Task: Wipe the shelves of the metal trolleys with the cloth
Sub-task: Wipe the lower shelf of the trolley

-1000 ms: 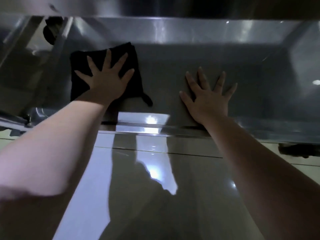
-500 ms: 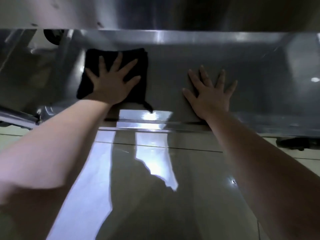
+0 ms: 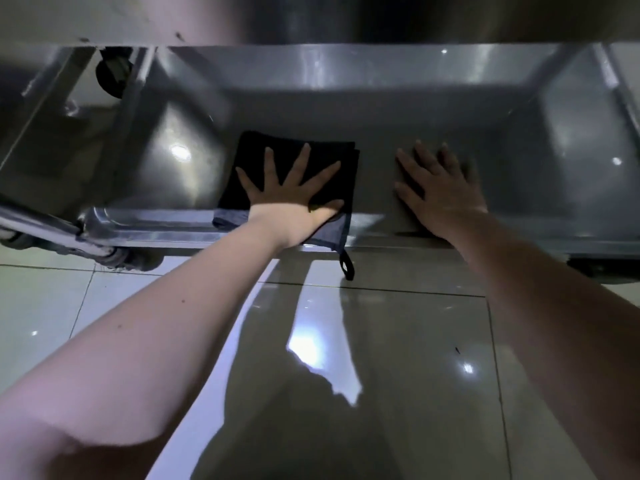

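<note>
We press our left hand [image 3: 289, 199], fingers splayed flat, on the folded dark cloth [image 3: 294, 157] at the front edge of the trolley's bottom shelf [image 3: 519, 188]. Hanging loop [image 3: 346, 265] overhangs the lip. Right hand [image 3: 438, 192] flat, open on bare steel, apparently bracing.

No legible text or labels anywhere.

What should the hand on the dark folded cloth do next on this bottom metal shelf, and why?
Probably slide the dark folded cloth back away from the person, or sideways to the right. The left hand presses it flat with fingers spread, but its near edge and hanging loop already overhang the front lip of the steel bottom shelf. The right hand rests bare on the shelf beside it.
</note>
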Demonstrator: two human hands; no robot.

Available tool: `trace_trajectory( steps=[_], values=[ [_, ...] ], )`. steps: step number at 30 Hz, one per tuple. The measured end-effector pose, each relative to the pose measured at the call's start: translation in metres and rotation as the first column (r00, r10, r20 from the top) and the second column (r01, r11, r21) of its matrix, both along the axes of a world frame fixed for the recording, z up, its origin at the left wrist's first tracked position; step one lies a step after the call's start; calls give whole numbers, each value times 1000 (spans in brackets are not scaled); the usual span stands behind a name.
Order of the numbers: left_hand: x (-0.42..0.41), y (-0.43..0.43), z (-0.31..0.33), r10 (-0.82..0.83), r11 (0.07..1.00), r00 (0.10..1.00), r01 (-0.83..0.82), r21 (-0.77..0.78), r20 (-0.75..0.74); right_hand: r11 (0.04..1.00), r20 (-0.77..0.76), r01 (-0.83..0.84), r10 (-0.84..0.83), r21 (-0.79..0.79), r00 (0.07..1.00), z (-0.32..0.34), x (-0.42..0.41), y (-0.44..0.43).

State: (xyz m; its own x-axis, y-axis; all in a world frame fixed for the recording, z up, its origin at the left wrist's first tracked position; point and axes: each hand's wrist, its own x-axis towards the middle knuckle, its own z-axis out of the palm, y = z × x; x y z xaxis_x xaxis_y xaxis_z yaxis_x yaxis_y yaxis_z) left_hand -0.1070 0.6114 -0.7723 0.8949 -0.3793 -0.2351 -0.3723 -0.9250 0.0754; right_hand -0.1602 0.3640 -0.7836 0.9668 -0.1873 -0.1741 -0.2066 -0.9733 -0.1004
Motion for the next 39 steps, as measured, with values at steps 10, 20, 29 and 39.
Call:
trace_trajectory(
  steps=[10, 20, 29, 39],
  values=[
    [-36, -93, 2, -37, 999, 999, 37, 24, -31, 961, -32, 276, -276, 7, 961, -7, -42, -69],
    [-25, -67, 0, -22, 1000, 1000, 22, 20, 8, 960, -50, 277, -275, 41, 960, -5, -45, -75],
    [-12, -60, 0, 148, 987, 989, -148, 63, 5, 955, -77, 297, -296, 3, 952, -4, -41, -56],
    [-73, -151, 12, -35, 974, 998, 47, -223, 56, 766, 36, 403, -483, 501, 875, 7, -32, -68]
  ],
)
